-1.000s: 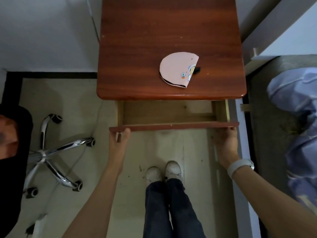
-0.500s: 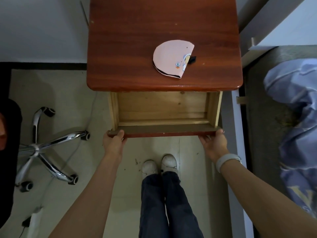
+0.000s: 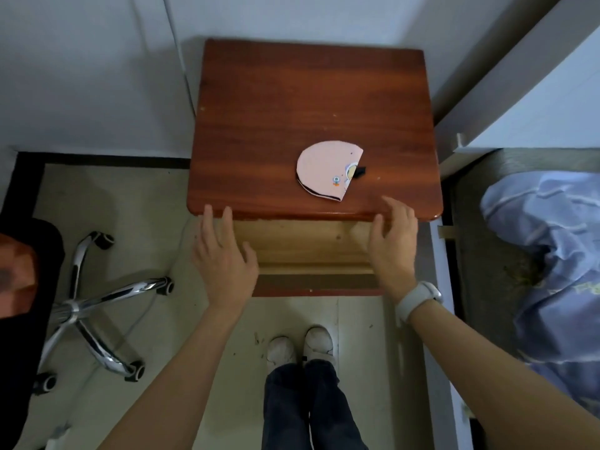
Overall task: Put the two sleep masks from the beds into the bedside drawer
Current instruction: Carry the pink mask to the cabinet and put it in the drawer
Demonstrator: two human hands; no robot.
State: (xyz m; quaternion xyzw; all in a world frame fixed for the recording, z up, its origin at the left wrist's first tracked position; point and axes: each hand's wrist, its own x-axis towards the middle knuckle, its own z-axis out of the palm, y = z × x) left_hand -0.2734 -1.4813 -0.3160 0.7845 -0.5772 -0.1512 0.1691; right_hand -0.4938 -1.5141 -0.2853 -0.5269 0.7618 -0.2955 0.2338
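Observation:
A folded pink sleep mask [image 3: 326, 170] with a black strap lies on the red-brown top of the bedside table [image 3: 292, 105], near its front right. The drawer [image 3: 311, 251] below stands pulled out, its pale wooden inside bare. My left hand [image 3: 224, 254] hovers over the drawer's left side, fingers spread, holding nothing. My right hand [image 3: 394, 245] hovers over the drawer's right side, fingers reaching toward the table's front edge below the mask, also holding nothing. Only one mask is in sight.
An office chair's chrome wheeled base [image 3: 97, 303] stands on the floor at the left. A bed with a blue rumpled quilt [image 3: 552, 254] fills the right side. A white wall runs behind the table. My feet in white shoes [image 3: 300, 349] stand before the drawer.
Both hands have let go of the drawer front and risen above the open drawer with fingers spread. The drawer slid out further over the earlier frames. The view has tilted back.

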